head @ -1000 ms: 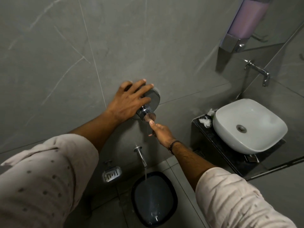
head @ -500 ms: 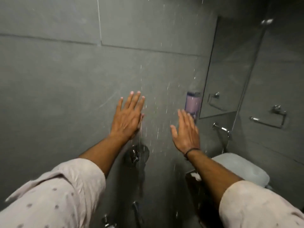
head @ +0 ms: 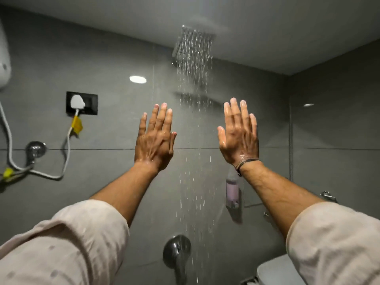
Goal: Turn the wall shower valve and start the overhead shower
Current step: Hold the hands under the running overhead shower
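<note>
Two risks stand out, the larger electrical. A plugged-in socket (head: 81, 103) and its white cable (head: 65, 153) sit on the wall's left side, so spray from the overhead shower (head: 193, 43), running at the ceiling's edge, could likely reach them. Next, both rolled sleeves (head: 67, 243) may soak if the arms drift under the stream. The left hand (head: 154, 138) and right hand (head: 239, 136) are raised, flat, fingers spread, holding nothing, flanking the falling water. The wall valve (head: 176, 250) sits at the wall's bottom edge, untouched, wet and probably slippery.
</note>
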